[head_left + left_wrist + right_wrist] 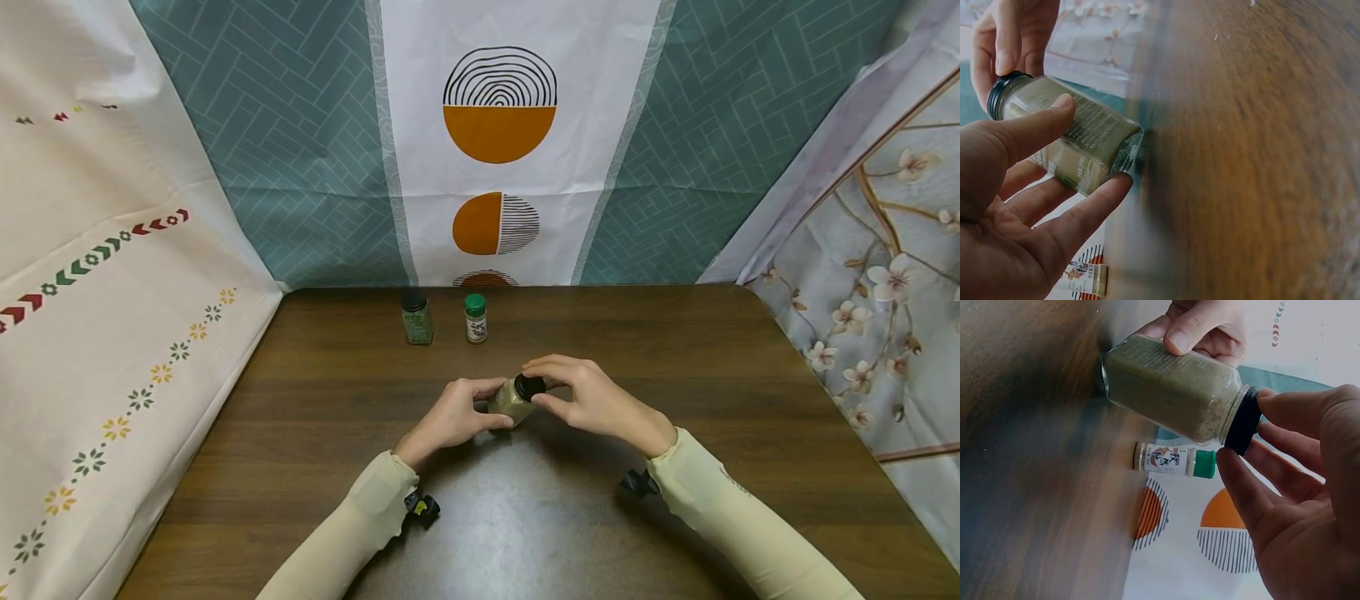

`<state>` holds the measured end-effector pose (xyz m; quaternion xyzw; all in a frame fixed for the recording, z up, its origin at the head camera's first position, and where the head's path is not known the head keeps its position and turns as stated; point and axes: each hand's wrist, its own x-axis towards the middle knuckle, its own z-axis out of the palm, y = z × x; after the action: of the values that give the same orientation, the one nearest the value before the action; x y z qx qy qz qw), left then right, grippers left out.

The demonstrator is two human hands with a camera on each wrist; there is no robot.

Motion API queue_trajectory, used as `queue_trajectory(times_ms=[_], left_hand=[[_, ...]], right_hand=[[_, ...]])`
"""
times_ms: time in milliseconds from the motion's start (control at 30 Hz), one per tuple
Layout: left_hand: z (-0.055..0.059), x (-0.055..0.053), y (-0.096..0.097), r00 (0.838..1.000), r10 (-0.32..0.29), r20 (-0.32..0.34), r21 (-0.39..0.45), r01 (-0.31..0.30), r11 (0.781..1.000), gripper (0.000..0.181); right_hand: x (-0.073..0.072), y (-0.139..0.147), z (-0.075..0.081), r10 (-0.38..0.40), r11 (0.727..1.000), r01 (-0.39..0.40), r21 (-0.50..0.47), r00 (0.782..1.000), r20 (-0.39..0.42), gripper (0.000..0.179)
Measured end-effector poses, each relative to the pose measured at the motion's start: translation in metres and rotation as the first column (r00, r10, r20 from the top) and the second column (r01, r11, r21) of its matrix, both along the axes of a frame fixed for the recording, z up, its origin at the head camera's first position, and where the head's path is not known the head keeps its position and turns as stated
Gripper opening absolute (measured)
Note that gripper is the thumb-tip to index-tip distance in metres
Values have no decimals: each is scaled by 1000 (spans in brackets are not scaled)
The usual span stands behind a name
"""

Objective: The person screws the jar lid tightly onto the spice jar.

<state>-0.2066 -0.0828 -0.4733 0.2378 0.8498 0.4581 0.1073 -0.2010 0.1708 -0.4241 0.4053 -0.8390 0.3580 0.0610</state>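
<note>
A square glass spice jar (1169,390) full of greenish-beige powder is held tilted just over the table, its black lid (1243,422) toward the right hand. My left hand (453,414) grips the jar's body, thumb on one face and fingers under the opposite side, as the left wrist view shows. The thumb and fingers of my right hand (592,398) pinch the rim of the black lid. In the right wrist view the lid sits on the jar's neck; whether it is loose I cannot tell.
Toward the back of the wooden table (337,392) stand a dark-lidded jar of green flakes (417,318) and a smaller green-capped shaker (476,319) with a white label. Patterned cloths (315,167) hang behind and at both sides.
</note>
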Motion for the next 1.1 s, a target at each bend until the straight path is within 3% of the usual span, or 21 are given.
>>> queue_trajectory(times_ms=[367,600,867,1100], left_hand=[[1,1,1,1000,-5,-10,-6,5,1000,60],[2,1,1,1000,-6,0,-11,6,1000,61],[3,1,0,1000,-11,16,-9,11,1000,62],[2,1,-1,1000,-8,12,-12,8,1000,61]], right_hand=[[1,1,-3,-52,999,52,-1,999,-6,35],[3,1,-3,-87,996,87,0,996,-24,46],[4,-4,-1,0,1000,0,5,999,-50,37],[2,-4,-1,21,1000,-20,16,998,-51,33]])
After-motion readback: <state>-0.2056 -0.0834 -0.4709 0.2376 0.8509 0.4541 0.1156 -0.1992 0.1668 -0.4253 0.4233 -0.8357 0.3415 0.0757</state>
